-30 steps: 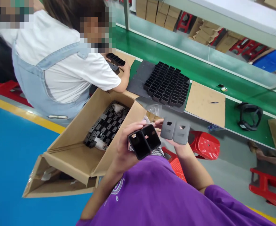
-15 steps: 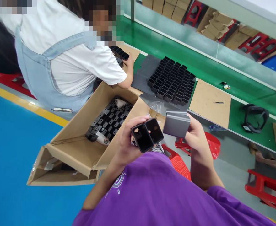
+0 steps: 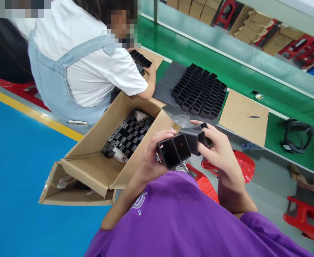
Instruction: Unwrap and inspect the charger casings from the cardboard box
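Observation:
In my left hand (image 3: 153, 157) I grip a pair of black rectangular casings (image 3: 174, 150), side by side, their hollow ends facing me. My right hand (image 3: 218, 144) is closed around two more dark casings (image 3: 193, 137), tilted so that one hollow end shows. The two pairs are close together; whether they touch I cannot tell. Behind my left arm stands an open cardboard box (image 3: 91, 171) with many similar black parts (image 3: 131, 134) laid in rows.
On the green bench, a block of black casings (image 3: 199, 91) stands on a grey sheet (image 3: 164, 84). To its right are a cardboard sheet (image 3: 244, 117), a pen (image 3: 254, 116) and a black headset (image 3: 297, 135). A co-worker (image 3: 87, 60) sits at left; red stools (image 3: 244, 166) stand below.
My right hand has turned its casings from their flat side so a hollow end now shows, and brought them nearer the left pair. The view has shifted slightly.

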Motion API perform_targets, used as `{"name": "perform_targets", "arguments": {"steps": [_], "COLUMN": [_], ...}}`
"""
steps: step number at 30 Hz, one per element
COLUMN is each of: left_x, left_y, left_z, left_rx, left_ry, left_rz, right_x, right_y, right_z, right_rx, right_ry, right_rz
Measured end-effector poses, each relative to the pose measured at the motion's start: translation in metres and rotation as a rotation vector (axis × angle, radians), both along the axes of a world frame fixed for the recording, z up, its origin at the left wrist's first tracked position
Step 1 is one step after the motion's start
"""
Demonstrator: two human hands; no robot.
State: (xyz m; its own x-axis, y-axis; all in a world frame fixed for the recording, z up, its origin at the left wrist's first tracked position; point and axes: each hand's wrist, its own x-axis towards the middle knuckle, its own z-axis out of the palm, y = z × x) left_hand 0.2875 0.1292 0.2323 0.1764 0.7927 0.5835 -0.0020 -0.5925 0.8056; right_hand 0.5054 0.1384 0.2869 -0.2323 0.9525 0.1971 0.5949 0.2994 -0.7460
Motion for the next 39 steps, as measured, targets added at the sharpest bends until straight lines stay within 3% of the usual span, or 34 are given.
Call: {"name": "perform_targets", "arguments": {"steps": [7,13,16,21,25,30,39], "left_x": [-0.003,0.001,0.002,0.001,-0.002,0.000,0.013], "left_y": [-0.010,-0.015,-0.016,-0.016,-0.018,-0.021,-0.019], "left_z": [-0.003,-0.016,-0.015,0.001,0.008,0.009,0.015], "left_rx": [-0.317,-0.553,-0.637,-0.794,-0.860,-0.924,-0.983], "left_ry": [-0.167,-0.377,-0.462,-0.539,-0.523,-0.516,-0.483], "left_rz": [-0.127,-0.155,-0.160,-0.198,-0.218,-0.191,-0.275], "right_x": [-0.013,-0.020,-0.013,0.004,0.011,0.014,0.019], "right_y": [-0.007,-0.016,-0.015,-0.010,-0.008,-0.003,-0.009], "right_z": [0.003,0.003,0.003,-0.005,-0.012,-0.015,-0.031], "right_rx": [-0.003,-0.066,-0.133,-0.119,-0.091,0.098,0.091], "right_ry": [0.016,0.089,0.167,0.344,0.318,0.252,0.531], "right_rz": [-0.027,-0.068,0.037,0.259,0.259,0.248,0.251]}}
